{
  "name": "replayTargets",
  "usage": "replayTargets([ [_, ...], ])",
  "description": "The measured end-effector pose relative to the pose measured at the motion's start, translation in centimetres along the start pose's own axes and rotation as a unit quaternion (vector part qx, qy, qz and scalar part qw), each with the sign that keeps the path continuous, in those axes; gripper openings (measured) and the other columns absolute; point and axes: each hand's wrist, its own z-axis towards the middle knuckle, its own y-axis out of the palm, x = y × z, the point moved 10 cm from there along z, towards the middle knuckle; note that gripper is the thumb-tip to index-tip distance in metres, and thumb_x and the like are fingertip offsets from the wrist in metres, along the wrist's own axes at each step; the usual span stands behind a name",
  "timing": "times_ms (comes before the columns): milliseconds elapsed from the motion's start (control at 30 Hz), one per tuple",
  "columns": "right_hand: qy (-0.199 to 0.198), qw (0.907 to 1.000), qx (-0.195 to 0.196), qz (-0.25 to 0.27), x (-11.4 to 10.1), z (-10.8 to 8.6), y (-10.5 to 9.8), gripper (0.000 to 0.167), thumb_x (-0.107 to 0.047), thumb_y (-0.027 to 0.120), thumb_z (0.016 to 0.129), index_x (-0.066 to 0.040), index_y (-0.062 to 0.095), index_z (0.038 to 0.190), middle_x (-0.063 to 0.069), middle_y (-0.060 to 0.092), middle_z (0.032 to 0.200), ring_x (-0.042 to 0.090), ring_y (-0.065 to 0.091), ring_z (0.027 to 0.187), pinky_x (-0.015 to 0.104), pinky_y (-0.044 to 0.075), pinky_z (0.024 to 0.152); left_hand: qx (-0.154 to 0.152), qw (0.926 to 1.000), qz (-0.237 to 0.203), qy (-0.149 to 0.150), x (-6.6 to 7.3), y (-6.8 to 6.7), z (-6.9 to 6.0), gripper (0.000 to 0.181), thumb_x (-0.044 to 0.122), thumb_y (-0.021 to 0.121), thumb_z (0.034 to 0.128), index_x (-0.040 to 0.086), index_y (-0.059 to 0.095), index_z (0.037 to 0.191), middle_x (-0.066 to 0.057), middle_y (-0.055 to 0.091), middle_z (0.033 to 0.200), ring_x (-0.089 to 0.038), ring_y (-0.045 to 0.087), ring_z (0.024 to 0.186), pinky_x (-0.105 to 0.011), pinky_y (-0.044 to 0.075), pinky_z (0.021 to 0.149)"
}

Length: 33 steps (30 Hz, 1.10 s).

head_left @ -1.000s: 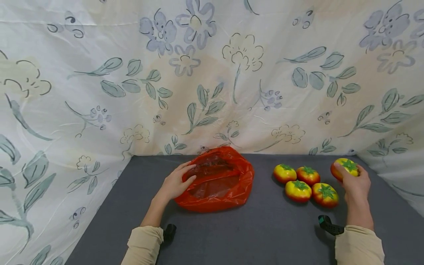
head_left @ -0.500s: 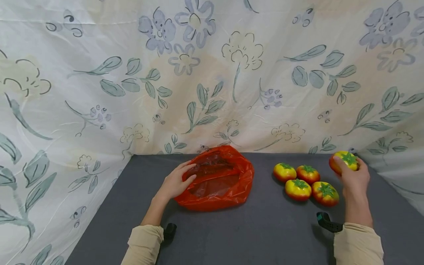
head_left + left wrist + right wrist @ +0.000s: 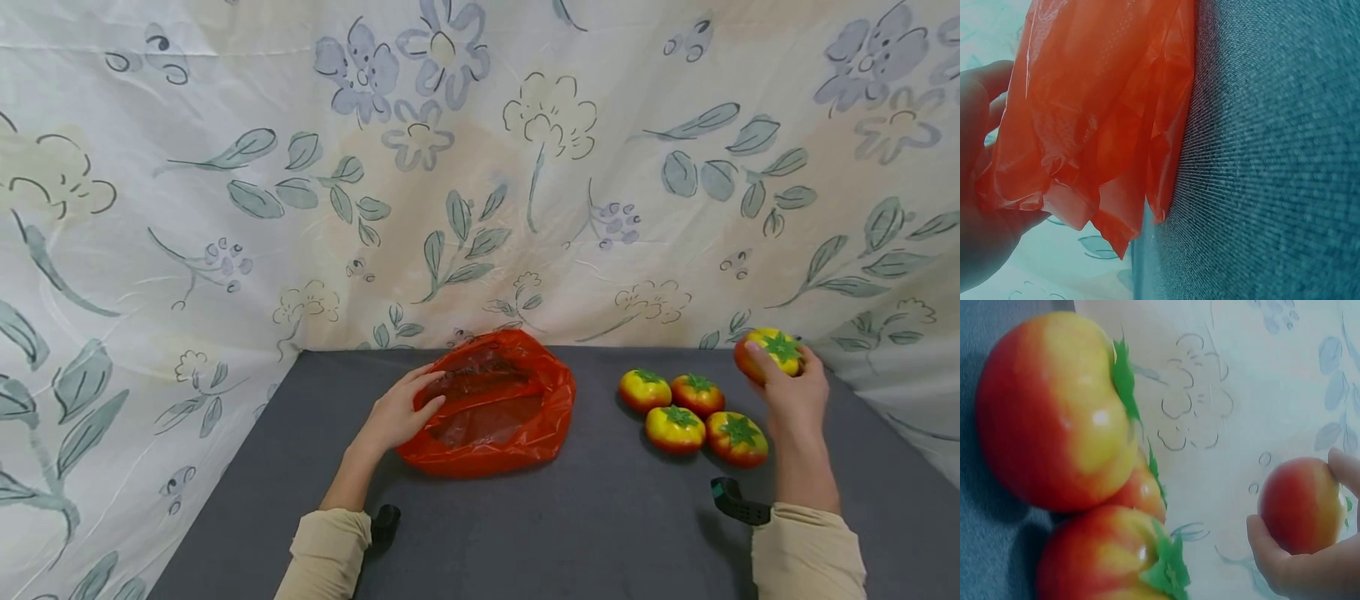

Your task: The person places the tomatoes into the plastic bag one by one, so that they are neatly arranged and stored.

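A red plastic bag lies on the dark cloth with its mouth gaping. My left hand rests at the bag's left rim, thumb and fingers spread apart over the opening; the left wrist view shows the bag against that hand. My right hand grips a red and yellow tomato with a green leafy top, raised above the cloth. Several like tomatoes sit together just left of it, among them a front one and a back one. Up close, the right wrist view shows the held tomato.
A dark grey cloth covers the table. Behind it and along the sides hangs a pale curtain printed with flowers and leaves. Black devices sit at both wrists, the right one jutting toward the middle.
My right hand has lifted the tomato higher and shifted slightly left. The left hand, the bag and the other tomatoes stay as they were.
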Motion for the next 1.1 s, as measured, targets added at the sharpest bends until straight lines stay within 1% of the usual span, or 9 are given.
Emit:
replayTargets([
  [67, -0.013, 0.9999, -0.008, 0.002, 0.8, 1.4, 0.0, 0.107, -0.045, 0.080, 0.067, -0.033, 0.018, 0.152, 0.002, 0.016, 0.153, 0.018, 0.026, 0.135, 0.012, 0.050, 0.061, 0.000, 1.0000, 0.000, -0.001, -0.1, 0.0, 0.0, 0.048, 0.024, 0.064, 0.0921, 0.012, 0.052, 0.138, -0.009, 0.042, 0.145, -0.032, 0.042, 0.129, -0.060, 0.036, 0.098],
  [167, -0.031, 0.9992, -0.018, 0.017, 1.7, 3.3, 0.0, 0.110, -0.045, 0.083, 0.062, -0.034, 0.019, 0.151, 0.002, 0.017, 0.153, 0.019, 0.026, 0.135, 0.012, 0.050, 0.058, 0.003, 1.0000, 0.000, 0.000, 0.0, -0.1, 0.0, 0.048, 0.024, 0.064, 0.0920, 0.013, 0.053, 0.137, -0.008, 0.042, 0.145, -0.031, 0.042, 0.129, -0.060, 0.037, 0.097],
  [300, -0.046, 0.9984, -0.020, 0.026, 2.2, 4.5, 0.1, 0.110, -0.044, 0.085, 0.060, -0.035, 0.022, 0.150, 0.002, 0.019, 0.152, 0.019, 0.028, 0.132, 0.013, 0.050, 0.057, 0.004, 0.9999, 0.003, 0.009, 0.2, -0.1, 0.0, 0.048, 0.024, 0.065, 0.0919, 0.012, 0.053, 0.137, -0.009, 0.042, 0.145, -0.032, 0.043, 0.128, -0.060, 0.037, 0.096],
  [600, -0.067, 0.9972, -0.021, -0.028, 2.0, 4.0, 1.2, 0.105, -0.051, 0.079, 0.063, -0.037, 0.021, 0.150, 0.004, 0.020, 0.153, 0.022, 0.029, 0.133, 0.011, 0.049, 0.064, 0.001, 0.9999, 0.002, 0.015, 0.4, -0.1, -0.1, 0.048, 0.023, 0.064, 0.0921, 0.010, 0.053, 0.137, -0.011, 0.042, 0.145, -0.033, 0.043, 0.128, -0.061, 0.037, 0.096],
  [700, -0.070, 0.9964, -0.023, -0.042, 2.0, 3.8, 1.6, 0.105, -0.053, 0.078, 0.064, -0.037, 0.020, 0.150, 0.005, 0.021, 0.152, 0.023, 0.031, 0.131, 0.011, 0.049, 0.063, 0.002, 0.9999, 0.001, 0.016, 0.4, -0.1, -0.1, 0.048, 0.021, 0.064, 0.0919, 0.009, 0.053, 0.137, -0.012, 0.042, 0.144, -0.033, 0.043, 0.128, -0.062, 0.037, 0.096],
  [900, -0.076, 0.9957, -0.031, -0.044, 2.1, 3.8, 2.3, 0.102, -0.052, 0.078, 0.065, -0.036, 0.023, 0.149, 0.007, 0.025, 0.149, 0.023, 0.034, 0.127, 0.008, 0.047, 0.061, 0.000, 1.0000, -0.001, 0.008, 0.4, -0.1, -0.1, 0.048, 0.022, 0.065, 0.0917, 0.011, 0.053, 0.137, -0.011, 0.042, 0.145, -0.033, 0.043, 0.128, -0.062, 0.036, 0.097],
  [967, -0.077, 0.9955, -0.028, -0.047, 2.2, 3.8, 2.4, 0.101, -0.052, 0.077, 0.065, -0.036, 0.024, 0.149, 0.007, 0.025, 0.148, 0.023, 0.034, 0.127, 0.010, 0.048, 0.066, 0.001, 1.0000, 0.000, 0.008, 0.3, -0.1, -0.1, 0.048, 0.022, 0.065, 0.0916, 0.012, 0.053, 0.137, -0.010, 0.042, 0.145, -0.033, 0.043, 0.128, -0.061, 0.036, 0.097],
  [1033, -0.079, 0.9949, -0.024, -0.058, 2.3, 3.8, 2.5, 0.101, -0.054, 0.076, 0.065, -0.037, 0.023, 0.149, 0.007, 0.025, 0.149, 0.023, 0.034, 0.128, 0.015, 0.049, 0.076, 0.003, 0.9999, 0.001, 0.010, 0.3, -0.1, -0.1, 0.048, 0.023, 0.065, 0.0916, 0.012, 0.053, 0.137, -0.010, 0.042, 0.145, -0.033, 0.043, 0.128, -0.061, 0.036, 0.097],
  [1100, -0.082, 0.9929, -0.021, -0.084, 2.4, 3.9, 2.6, 0.101, -0.057, 0.073, 0.065, -0.039, 0.021, 0.149, 0.006, 0.025, 0.150, 0.023, 0.034, 0.128, 0.023, 0.047, 0.088, 0.004, 0.9999, 0.003, 0.012, 0.3, -0.1, -0.1, 0.048, 0.022, 0.065, 0.0917, 0.012, 0.053, 0.137, -0.010, 0.043, 0.145, -0.033, 0.043, 0.128, -0.061, 0.036, 0.097],
])
